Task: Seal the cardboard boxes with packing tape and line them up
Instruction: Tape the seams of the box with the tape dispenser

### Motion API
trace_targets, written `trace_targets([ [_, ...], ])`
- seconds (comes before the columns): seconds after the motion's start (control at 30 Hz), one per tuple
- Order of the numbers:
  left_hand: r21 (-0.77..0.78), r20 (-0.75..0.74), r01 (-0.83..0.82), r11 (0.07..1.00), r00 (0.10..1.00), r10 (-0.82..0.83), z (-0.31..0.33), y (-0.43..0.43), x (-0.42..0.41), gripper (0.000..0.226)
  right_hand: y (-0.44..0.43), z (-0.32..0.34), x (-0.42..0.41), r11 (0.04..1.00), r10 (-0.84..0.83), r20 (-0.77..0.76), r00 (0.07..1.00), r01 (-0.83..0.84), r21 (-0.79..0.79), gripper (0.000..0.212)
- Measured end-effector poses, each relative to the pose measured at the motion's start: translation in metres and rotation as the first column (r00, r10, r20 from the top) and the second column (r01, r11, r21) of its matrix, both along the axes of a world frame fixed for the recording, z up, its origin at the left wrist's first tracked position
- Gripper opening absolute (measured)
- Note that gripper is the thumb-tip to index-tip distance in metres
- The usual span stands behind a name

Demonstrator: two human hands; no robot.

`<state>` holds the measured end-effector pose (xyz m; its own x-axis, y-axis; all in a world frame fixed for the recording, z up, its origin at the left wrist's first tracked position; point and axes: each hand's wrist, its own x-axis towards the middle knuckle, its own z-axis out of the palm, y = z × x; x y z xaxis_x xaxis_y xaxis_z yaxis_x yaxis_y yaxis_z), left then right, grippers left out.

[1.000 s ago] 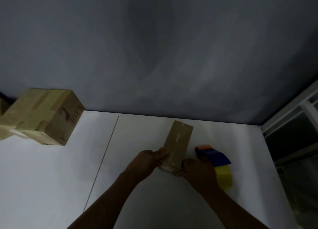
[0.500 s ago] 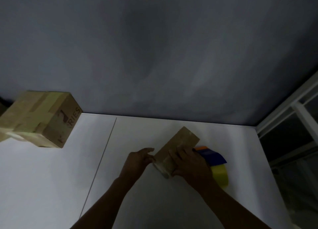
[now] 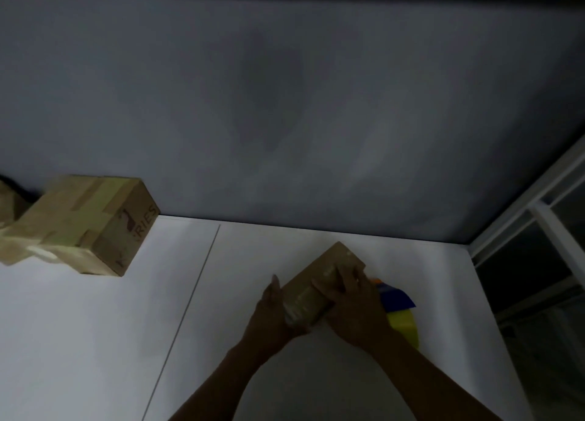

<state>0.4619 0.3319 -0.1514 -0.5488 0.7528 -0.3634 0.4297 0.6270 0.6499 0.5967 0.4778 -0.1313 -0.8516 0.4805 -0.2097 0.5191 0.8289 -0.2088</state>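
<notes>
Dim and grainy all over. Near the far right corner of the bench (image 3: 95, 341), lying at a slant: a small cardboard box (image 3: 319, 275), with shiny tape across its near end. Clamped from above by the right hand (image 3: 351, 303), fingers curled over the top. Flanked on the near-left side by the left hand (image 3: 272, 313), one finger straight along the cardboard and the thumb hidden; cannot tell whether gripping or only pressing. Just beside the box and partly hidden behind the right hand: a blue tape dispenser (image 3: 397, 298) with an orange tip and a yellow roll (image 3: 405, 324). At the far left edge: a larger taped box (image 3: 85, 224), readable only as "RIES", earlier letters blurred. Behind it, cut off by the frame: another box (image 3: 9, 199).
</notes>
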Motion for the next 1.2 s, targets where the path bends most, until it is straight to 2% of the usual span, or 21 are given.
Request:
trace_targets([
  [0.1, 0.021, -0.089, 0.017, 1.0, 0.996, -0.015, 0.004, -0.002, -0.005, 0.121, 0.018, 0.002, 0.008, 0.999, -0.006, -0.157, 0.988, 0.014, 0.05, 0.059],
  [0.17, 0.036, -0.087, 0.021, 0.999, 0.996, -0.018, 0.007, -0.005, -0.009, 0.117, 0.028, 0.004, 0.013, 0.999, -0.017, -0.124, 0.992, 0.023, 0.047, 0.056],
  [0.2, 0.04, -0.085, 0.024, 0.999, 0.996, -0.02, 0.01, -0.005, -0.009, 0.117, 0.032, 0.003, 0.014, 0.998, -0.057, -0.114, 0.992, 0.057, -0.002, 0.057],
  [0.3, 0.038, -0.099, 0.049, 0.998, 0.994, -0.045, 0.017, -0.001, -0.006, 0.118, 0.034, 0.006, 0.008, 0.95, -0.187, -0.135, 0.973, 0.144, -0.276, 0.059],
  [0.33, 0.035, -0.11, 0.055, 0.998, 0.993, -0.051, 0.019, 0.001, -0.006, 0.116, 0.032, 0.007, 0.006, 0.938, -0.219, -0.161, 0.962, 0.163, -0.304, 0.057],
  [0.43, 0.002, -0.165, 0.094, 0.996, 0.982, -0.092, 0.023, 0.006, -0.008, 0.11, 0.028, 0.006, 0.0, 0.965, -0.205, -0.18, 0.962, 0.167, -0.205, 0.056],
  [0.57, -0.057, -0.134, 0.18, 0.982, 0.973, -0.186, 0.02, 0.006, -0.008, 0.119, 0.027, 0.009, -0.003, 0.947, -0.212, -0.156, 0.965, 0.163, -0.277, 0.047],
  [0.7, -0.107, -0.183, 0.233, 0.967, 0.951, -0.249, 0.011, 0.01, -0.009, 0.127, 0.028, 0.012, -0.004, 0.955, -0.173, -0.175, 0.969, 0.122, -0.27, 0.055],
  [0.77, -0.135, -0.274, 0.265, 0.955, 0.916, -0.293, 0.009, 0.01, -0.017, 0.119, 0.03, 0.01, -0.004, 0.977, -0.12, -0.16, 0.98, 0.089, -0.193, 0.057],
  [0.87, -0.184, -0.429, 0.307, 0.934, 0.83, -0.358, 0.007, 0.004, -0.04, 0.102, 0.031, 0.011, -0.002, 0.989, -0.114, -0.151, 0.982, 0.098, -0.108, 0.038],
  [0.97, -0.109, -0.472, 0.338, 0.935, 0.81, -0.348, 0.005, -0.005, -0.062, 0.088, 0.031, 0.009, 0.003, 0.971, -0.149, -0.167, 0.975, 0.112, -0.212, 0.023],
  [1.0, -0.081, -0.501, 0.394, 0.916, 0.778, -0.379, 0.007, -0.006, -0.067, 0.086, 0.031, 0.008, 0.005, 0.959, -0.161, -0.169, 0.972, 0.114, -0.259, 0.019],
  [1.07, -0.089, -0.635, 0.482, 0.871, 0.646, -0.423, 0.016, -0.004, -0.069, 0.095, 0.031, 0.006, 0.007, 0.954, -0.201, -0.217, 0.955, 0.141, -0.263, 0.012],
  [1.1, -0.086, -0.706, 0.499, 0.862, 0.581, -0.406, 0.021, 0.0, -0.067, 0.102, 0.031, 0.007, 0.008, 0.951, -0.23, -0.267, 0.936, 0.159, -0.264, 0.016],
  [1.13, -0.064, -0.731, 0.5, 0.864, 0.566, -0.381, 0.022, 0.002, -0.066, 0.105, 0.029, 0.01, 0.008, 0.943, -0.253, -0.305, 0.918, 0.164, -0.29, 0.026],
  [1.2, 0.028, -0.757, 0.493, 0.869, 0.579, -0.304, 0.02, 0.004, -0.056, 0.095, 0.024, 0.014, 0.008, 0.891, -0.279, -0.267, 0.922, 0.145, -0.43, 0.05],
])
